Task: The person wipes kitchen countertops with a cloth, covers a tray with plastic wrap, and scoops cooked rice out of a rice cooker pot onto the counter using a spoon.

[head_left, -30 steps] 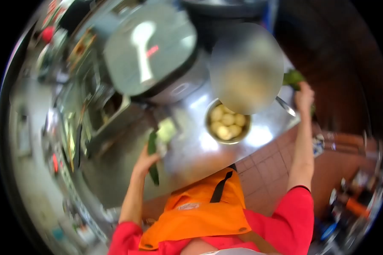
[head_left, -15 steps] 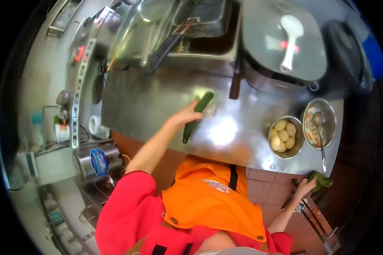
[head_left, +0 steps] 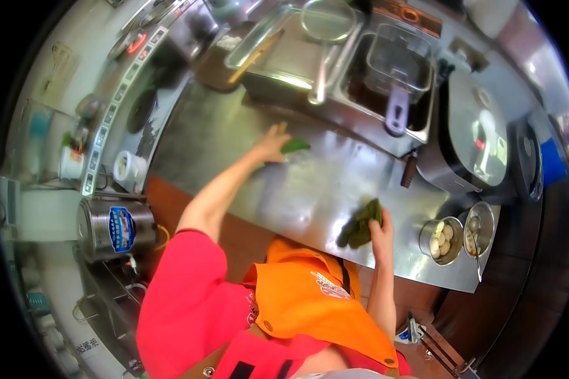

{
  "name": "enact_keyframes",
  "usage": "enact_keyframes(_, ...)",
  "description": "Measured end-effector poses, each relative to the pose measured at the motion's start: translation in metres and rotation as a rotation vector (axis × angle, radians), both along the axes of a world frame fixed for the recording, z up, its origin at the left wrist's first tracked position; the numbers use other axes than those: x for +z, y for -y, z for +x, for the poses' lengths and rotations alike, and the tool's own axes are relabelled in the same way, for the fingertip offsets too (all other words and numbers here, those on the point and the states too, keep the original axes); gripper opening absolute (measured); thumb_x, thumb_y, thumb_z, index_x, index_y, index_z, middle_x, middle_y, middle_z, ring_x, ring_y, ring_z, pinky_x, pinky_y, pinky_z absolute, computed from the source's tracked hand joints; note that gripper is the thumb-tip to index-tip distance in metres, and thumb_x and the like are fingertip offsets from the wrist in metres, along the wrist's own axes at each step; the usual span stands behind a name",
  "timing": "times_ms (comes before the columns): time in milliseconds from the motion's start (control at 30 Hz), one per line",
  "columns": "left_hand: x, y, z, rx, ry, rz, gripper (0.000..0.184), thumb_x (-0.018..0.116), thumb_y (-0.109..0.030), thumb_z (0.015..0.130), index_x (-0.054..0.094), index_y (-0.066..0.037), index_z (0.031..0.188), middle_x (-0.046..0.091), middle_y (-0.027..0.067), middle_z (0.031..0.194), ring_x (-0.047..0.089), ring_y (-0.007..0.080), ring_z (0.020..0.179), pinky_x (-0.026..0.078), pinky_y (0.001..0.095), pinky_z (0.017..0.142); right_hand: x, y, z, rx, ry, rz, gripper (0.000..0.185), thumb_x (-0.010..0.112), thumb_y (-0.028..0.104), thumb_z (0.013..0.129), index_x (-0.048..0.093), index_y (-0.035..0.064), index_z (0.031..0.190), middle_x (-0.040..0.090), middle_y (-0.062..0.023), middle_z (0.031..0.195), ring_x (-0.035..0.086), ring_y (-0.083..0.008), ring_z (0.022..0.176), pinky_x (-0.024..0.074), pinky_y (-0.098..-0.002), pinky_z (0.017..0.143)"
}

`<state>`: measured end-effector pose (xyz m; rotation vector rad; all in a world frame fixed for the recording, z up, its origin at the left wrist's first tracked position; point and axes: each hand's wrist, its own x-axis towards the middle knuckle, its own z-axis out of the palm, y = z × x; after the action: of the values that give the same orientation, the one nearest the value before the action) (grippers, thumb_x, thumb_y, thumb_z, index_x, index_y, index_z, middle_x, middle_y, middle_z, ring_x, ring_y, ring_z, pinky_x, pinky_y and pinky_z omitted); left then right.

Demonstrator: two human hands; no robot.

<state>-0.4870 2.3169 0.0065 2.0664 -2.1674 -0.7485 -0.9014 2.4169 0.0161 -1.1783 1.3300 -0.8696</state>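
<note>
My left hand [head_left: 272, 145] is over the far left part of the steel table [head_left: 297, 196], its fingers closed round a long green vegetable, probably a cucumber [head_left: 296, 146], whose one end sticks out to the right. Nearer the table's front edge, my right hand [head_left: 382, 232] grips a crumpled dark green cloth [head_left: 360, 226], which hangs from the fingers on their left side and rests on or just above the steel.
At the right end are a steel bowl of peeled round potatoes or eggs [head_left: 442, 241] and a bowl with a spoon [head_left: 479, 228]. Behind stand a fryer with a basket [head_left: 398, 60], a strainer [head_left: 327, 25], a dark-handled tool [head_left: 409, 172] and a lidded cooker [head_left: 477, 136].
The view has swung left. My right hand has brought the green cloth from beyond the table's right corner in over the steel. My left hand has carried the green vegetable farther back and left.
</note>
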Motion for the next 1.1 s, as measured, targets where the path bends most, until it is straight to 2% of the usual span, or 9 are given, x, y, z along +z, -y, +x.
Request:
enact_keyframes(100, -0.008, 0.003, 0.035, -0.084, 0.072, -0.153, 0.059, 0.072, -0.021, 0.065, 0.056, -0.020, 0.122, 0.034, 0.0225, 0.133, 0.045, 0.0431, 0.119, 0.042, 0.0426, 0.099, 0.018, 0.048, 0.039, 0.170, -0.291, -0.194, 0.049, 0.064, 0.019, 0.083, 0.050, -0.0040, 0.125, 0.053, -0.0183, 0.120, 0.050, -0.0323, 0.112, 0.0386, -0.0375, 0.099)
enact_keyframes(167, 0.004, -0.004, 0.040, -0.063, 0.067, -0.196, 0.058, 0.073, -0.021, 0.066, 0.057, -0.021, 0.122, 0.037, 0.0194, 0.131, 0.047, 0.0408, 0.117, 0.044, 0.0432, 0.097, -0.014, 0.058, 0.048, 0.193, -0.530, -0.294, 0.054, 0.067, 0.022, 0.083, 0.049, -0.0041, 0.126, 0.048, -0.0206, 0.126, 0.046, -0.0351, 0.116, 0.0367, -0.0395, 0.101)
enact_keyframes(300, 0.053, -0.036, 0.029, -0.067, 0.043, -0.140, 0.053, 0.072, -0.021, 0.066, 0.060, -0.020, 0.118, 0.043, 0.0140, 0.123, 0.050, 0.0368, 0.111, 0.046, 0.0427, 0.091, -0.058, 0.052, 0.058, 0.028, -0.413, -0.247, 0.061, 0.070, 0.025, 0.082, 0.045, -0.0035, 0.130, 0.040, -0.0230, 0.130, 0.042, -0.0363, 0.119, 0.0358, -0.0401, 0.102)
enact_keyframes(433, 0.030, -0.048, 0.012, 0.038, -0.153, -0.025, 0.054, 0.067, -0.018, 0.067, 0.055, -0.016, 0.120, 0.046, 0.0131, 0.115, 0.050, 0.0336, 0.109, 0.047, 0.0410, 0.088, -0.058, 0.052, 0.069, 0.038, -0.436, -0.210, 0.063, 0.071, 0.024, 0.080, 0.046, -0.0032, 0.131, 0.040, -0.0235, 0.127, 0.043, -0.0370, 0.118, 0.0363, -0.0401, 0.102)
enact_keyframes(567, -0.002, -0.010, -0.007, 0.114, -0.214, 0.006, 0.069, 0.071, -0.019, 0.068, 0.047, -0.016, 0.132, 0.041, 0.0254, 0.126, 0.047, 0.0429, 0.117, 0.045, 0.0455, 0.094, -0.056, 0.070, 0.107, 0.098, -0.500, -0.230, 0.064, 0.072, 0.025, 0.078, 0.047, -0.0034, 0.130, 0.041, -0.0244, 0.127, 0.043, -0.0381, 0.118, 0.0369, -0.0399, 0.101)
enact_keyframes(600, -0.013, -0.001, -0.010, 0.111, -0.237, -0.058, 0.079, 0.071, -0.015, 0.066, 0.039, -0.017, 0.139, 0.041, 0.0253, 0.126, 0.048, 0.0448, 0.114, 0.045, 0.0458, 0.093, -0.057, 0.075, 0.118, 0.092, -0.475, -0.223, 0.064, 0.071, 0.026, 0.079, 0.047, -0.0031, 0.130, 0.039, -0.0238, 0.128, 0.043, -0.0375, 0.118, 0.0366, -0.0397, 0.102)
enact_keyframes(800, 0.016, 0.009, -0.025, 0.041, -0.248, -0.062, 0.101, 0.072, -0.004, 0.063, 0.019, -0.020, 0.149, 0.032, 0.0269, 0.140, 0.041, 0.0456, 0.125, 0.041, 0.0425, 0.102, -0.041, 0.083, 0.130, 0.065, -0.248, -0.107, 0.063, 0.073, 0.025, 0.079, 0.048, -0.0013, 0.130, 0.037, -0.0187, 0.129, 0.043, -0.0318, 0.118, 0.0382, -0.0369, 0.102)
enact_keyframes(900, 0.009, 0.005, -0.026, -0.069, -0.131, -0.255, 0.101, 0.073, 0.001, 0.063, 0.022, -0.017, 0.148, 0.032, 0.0256, 0.140, 0.038, 0.0441, 0.127, 0.039, 0.0444, 0.104, -0.046, 0.085, 0.126, 0.062, -0.227, -0.107, 0.062, 0.075, 0.022, 0.077, 0.049, 0.0002, 0.129, 0.038, -0.0171, 0.126, 0.044, -0.0296, 0.116, 0.0399, -0.0359, 0.100)
enact_keyframes(1100, -0.002, 0.033, -0.024, -0.232, -0.001, -0.271, 0.059, 0.050, -0.004, 0.085, 0.037, -0.012, 0.142, 0.035, 0.0197, 0.142, 0.037, 0.0422, 0.128, 0.035, 0.0469, 0.105, -0.055, 0.094, 0.133, 0.087, -0.293, -0.168, 0.062, 0.076, 0.023, 0.076, 0.050, -0.0008, 0.127, 0.038, -0.0173, 0.125, 0.042, -0.0308, 0.116, 0.0381, -0.0365, 0.101)
